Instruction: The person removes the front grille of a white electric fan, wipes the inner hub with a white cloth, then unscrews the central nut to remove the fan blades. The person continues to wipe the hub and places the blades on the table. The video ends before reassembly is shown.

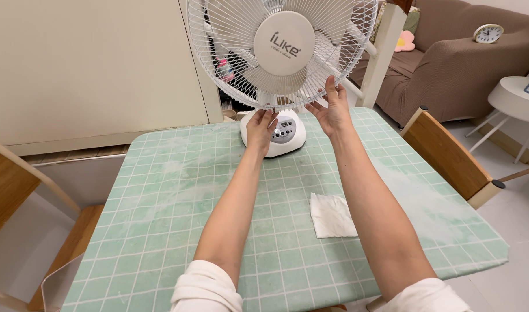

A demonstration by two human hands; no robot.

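- The fan (282,52) is white and stands at the far end of the counter (160,190), with its round wire cage facing the person.
- The fingers (332,86) of the right hand (332,110) are spread apart and reach up to the bottom rim of the cage. The fingertips touch the wires or are just beside them.
- The left hand (260,127) is lower down, just under the cage and in front of the fan base (279,136). Its fingers are loosely apart and point up at the cage. I cannot tell if they touch it.
- Neither hand is holding anything tight.
- The fan base is round and white, with a grey button panel on the front. It sits flat on the counter.
- The counter has a green cloth with white squares.
- A white folded tissue (332,215) lies flat on the cloth, near the right arm and well apart from the fan.
- Wooden chairs (446,153) stand at both sides of the counter.
- A brown sofa (461,63) is behind on the right, with a small round clock (488,33) on its arm.
- No box, bowl or other container shows on the counter.
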